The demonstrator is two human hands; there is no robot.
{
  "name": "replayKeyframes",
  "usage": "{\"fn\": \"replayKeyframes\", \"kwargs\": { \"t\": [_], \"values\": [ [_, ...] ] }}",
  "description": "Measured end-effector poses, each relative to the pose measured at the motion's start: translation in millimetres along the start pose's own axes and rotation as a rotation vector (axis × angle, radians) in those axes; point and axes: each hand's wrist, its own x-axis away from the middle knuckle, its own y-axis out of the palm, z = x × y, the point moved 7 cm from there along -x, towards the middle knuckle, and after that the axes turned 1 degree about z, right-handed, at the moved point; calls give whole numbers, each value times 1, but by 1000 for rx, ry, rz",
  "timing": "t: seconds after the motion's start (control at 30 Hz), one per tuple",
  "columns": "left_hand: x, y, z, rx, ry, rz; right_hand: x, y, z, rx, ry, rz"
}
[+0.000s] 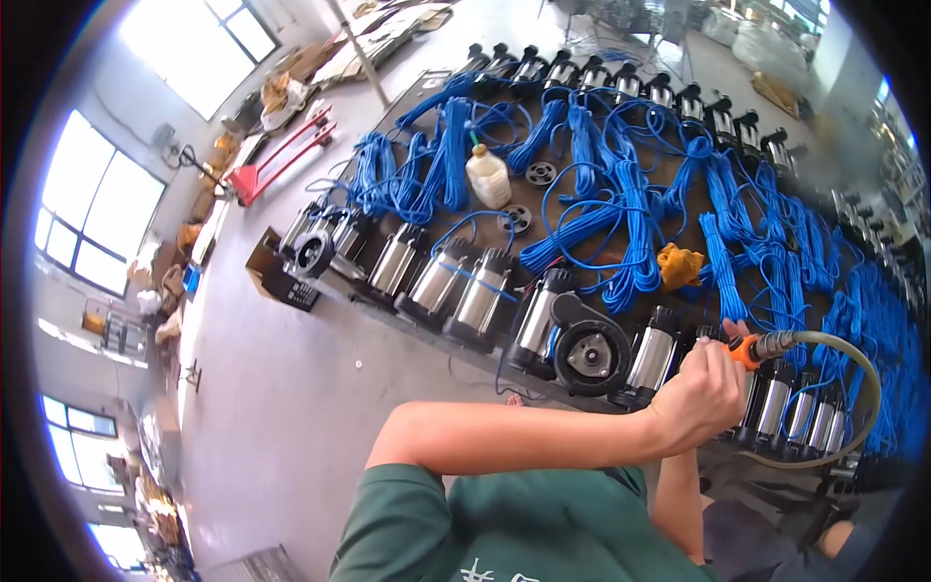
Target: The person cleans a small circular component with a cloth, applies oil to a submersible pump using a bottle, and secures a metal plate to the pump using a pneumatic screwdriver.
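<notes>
From the head view, looking down: my bare left forearm crosses in front of my green shirt (543, 529), and my left hand (705, 390) is bent inward against the near end of an orange tool (745, 351). I cannot tell whether its fingers close on the tool or on something hidden beneath. Fingertips of my right hand (734, 328) show just beyond the tool; the rest is hidden, so its grip I cannot tell either.

The tool is over the near edge of the table (690, 236), at the right. Its hose (879, 393) loops out to the right, which probably keeps it off my arms.

Silver-and-black pumps (482, 301) line the near edge, seemingly so each is within reach. Just left of my hands, one pump's round black casing (593, 357) faces up, exposing its inside.

Blue cables (630, 233) lie mostly in tied bundles across the middle, likely to prevent tangling. Among them are a whitish bottle (488, 177), standing upright, and a crumpled yellow cloth (681, 267).
</notes>
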Motion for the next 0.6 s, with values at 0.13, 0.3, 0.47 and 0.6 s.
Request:
{"fn": "replayKeyframes", "kwargs": {
  "t": [0.13,0.3,0.47,0.6],
  "values": [
    [2,-8,-20,-127,75,0,-16,25,20,142,-196,-185],
    [62,19,-140,573,-267,-159,-24,42,3,181,-262,-432],
    [134,59,-151,477,-408,-391,-24,60,-12,-73,62,-581],
    [141,76,-136,411,-510,-381,-22,83,-12,-110,26,-692]
  ]
}}
